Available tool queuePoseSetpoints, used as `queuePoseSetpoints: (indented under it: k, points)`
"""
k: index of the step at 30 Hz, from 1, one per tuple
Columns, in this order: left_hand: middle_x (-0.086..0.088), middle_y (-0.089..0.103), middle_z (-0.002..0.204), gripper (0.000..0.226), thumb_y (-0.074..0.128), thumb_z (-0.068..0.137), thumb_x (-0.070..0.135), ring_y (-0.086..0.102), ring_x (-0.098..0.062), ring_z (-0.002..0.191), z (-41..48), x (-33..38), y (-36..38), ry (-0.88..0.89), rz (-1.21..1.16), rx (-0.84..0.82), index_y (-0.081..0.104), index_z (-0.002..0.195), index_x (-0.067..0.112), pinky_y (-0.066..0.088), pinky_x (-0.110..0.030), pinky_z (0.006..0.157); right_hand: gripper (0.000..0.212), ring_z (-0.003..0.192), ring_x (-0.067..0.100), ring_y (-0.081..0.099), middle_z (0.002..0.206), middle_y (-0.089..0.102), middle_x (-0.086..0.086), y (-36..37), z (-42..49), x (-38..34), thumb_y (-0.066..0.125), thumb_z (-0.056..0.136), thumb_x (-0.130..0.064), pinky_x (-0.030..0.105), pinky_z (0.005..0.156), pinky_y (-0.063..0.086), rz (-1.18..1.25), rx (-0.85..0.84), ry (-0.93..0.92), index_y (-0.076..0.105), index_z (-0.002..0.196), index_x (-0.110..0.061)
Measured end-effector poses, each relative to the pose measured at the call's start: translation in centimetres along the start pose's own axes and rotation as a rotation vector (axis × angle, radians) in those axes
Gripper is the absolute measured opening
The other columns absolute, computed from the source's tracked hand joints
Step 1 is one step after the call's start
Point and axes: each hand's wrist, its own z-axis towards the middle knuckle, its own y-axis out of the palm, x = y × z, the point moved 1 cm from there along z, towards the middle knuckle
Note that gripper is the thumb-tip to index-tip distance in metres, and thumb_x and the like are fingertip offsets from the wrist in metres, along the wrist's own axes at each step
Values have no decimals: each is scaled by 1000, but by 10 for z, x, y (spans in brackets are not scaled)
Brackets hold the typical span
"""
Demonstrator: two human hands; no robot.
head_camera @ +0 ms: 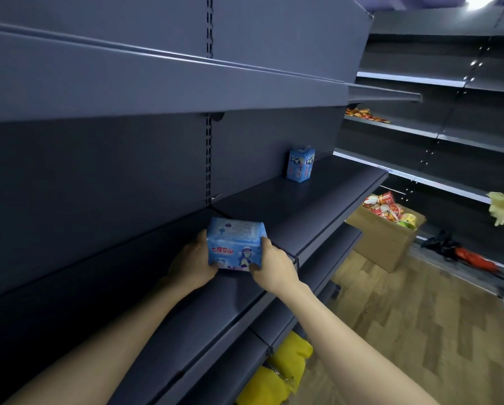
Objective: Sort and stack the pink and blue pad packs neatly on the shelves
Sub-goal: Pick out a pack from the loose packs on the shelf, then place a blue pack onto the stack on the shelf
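A blue pad pack (234, 244) with pink lettering sits at the middle of the dark grey shelf (186, 311). My left hand (192, 266) grips its left side and my right hand (275, 266) grips its right side, thumbs at the lower front corners. A second blue pad pack (300, 164) stands upright farther right on the same shelf level, against the back panel. No pink pack shows in view.
An upper shelf (157, 77) overhangs the work shelf. Yellow bags (285, 366) lie on the lowest level below. A cardboard box (388, 238) of instant noodle cups stands on the wooden floor at right. More shelving (449, 133) runs along the right wall.
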Motion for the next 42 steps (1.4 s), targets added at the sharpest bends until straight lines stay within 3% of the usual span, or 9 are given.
queuePoseSetpoints:
  k: [8, 14, 17, 20, 23, 28, 34, 39, 42]
  points:
    - [-5, 57, 119, 71, 68, 71, 5, 59, -24, 106, -2, 5, -1, 51, -159, 71, 37, 134, 19, 49, -31, 77, 48, 102, 31, 58, 115, 59, 13, -6, -2, -1, 59, 87, -20, 32, 71, 45, 121, 65, 13, 37, 128, -5]
    - [-12, 34, 139, 95, 72, 69, -2, 43, -28, 125, -22, 11, -10, 172, -153, 101, 20, 147, 19, 41, -34, 94, 66, 108, 25, 56, 124, 55, 6, -16, -13, 2, 61, 85, -19, 32, 86, 47, 406, 124, -1, 26, 141, -17]
    - [-11, 40, 131, 91, 75, 68, 4, 48, -29, 118, -30, 12, -17, 214, -128, 111, 28, 144, 22, 44, -35, 90, 71, 102, 18, 54, 123, 53, 3, -16, -17, 4, 61, 84, -14, 24, 81, 43, 509, 83, -14, 22, 143, -20]
    - [-7, 45, 123, 88, 81, 63, 12, 52, -25, 110, -35, 14, -27, 237, -104, 100, 36, 138, 24, 47, -37, 88, 80, 100, 12, 52, 124, 48, 2, -14, -22, 6, 68, 78, -11, 4, 68, 41, 569, 41, -45, 23, 143, -22]
    - [-3, 44, 120, 87, 85, 58, 16, 51, -18, 104, -37, 15, -35, 239, -124, 96, 42, 133, 22, 45, -33, 89, 92, 103, 11, 47, 124, 29, 1, -14, -27, 4, 75, 71, -6, -3, 65, 40, 544, -3, -127, 23, 144, -22]
    - [5, 32, 116, 87, 88, 54, 17, 39, -6, 106, -38, 14, -44, 242, -165, 86, 46, 130, 19, 31, -15, 90, 95, 114, 19, 44, 142, 12, -1, -12, -31, -4, 79, 65, -12, 33, 90, 50, 331, 57, -204, 24, 142, -20]
    - [10, 33, 119, 105, 67, 34, 57, 36, -5, 116, -44, 12, -55, 230, -194, 24, 45, 130, 21, 29, -18, 95, 78, 99, 13, 46, 110, 40, -5, -23, -26, -11, 80, 62, -12, 25, 78, 42, 346, 16, -179, 42, 129, -17]
    - [8, 42, 132, 99, 86, 55, 15, 40, -6, 124, -51, -4, -61, 184, -288, -154, 32, 138, 25, 35, -21, 98, 72, 96, 24, 61, 108, 60, 6, -30, -20, -14, 81, 54, -10, 38, 82, 54, 477, -150, -144, 48, 117, -18]
    - [13, 46, 129, 97, 85, 58, 8, 46, -4, 120, -60, -12, -63, 150, -368, -176, 30, 137, 27, 39, -20, 96, 72, 96, 26, 65, 105, 66, 7, -35, -19, -19, 79, 51, -11, 43, 82, 57, 533, -250, -146, 48, 116, -20]
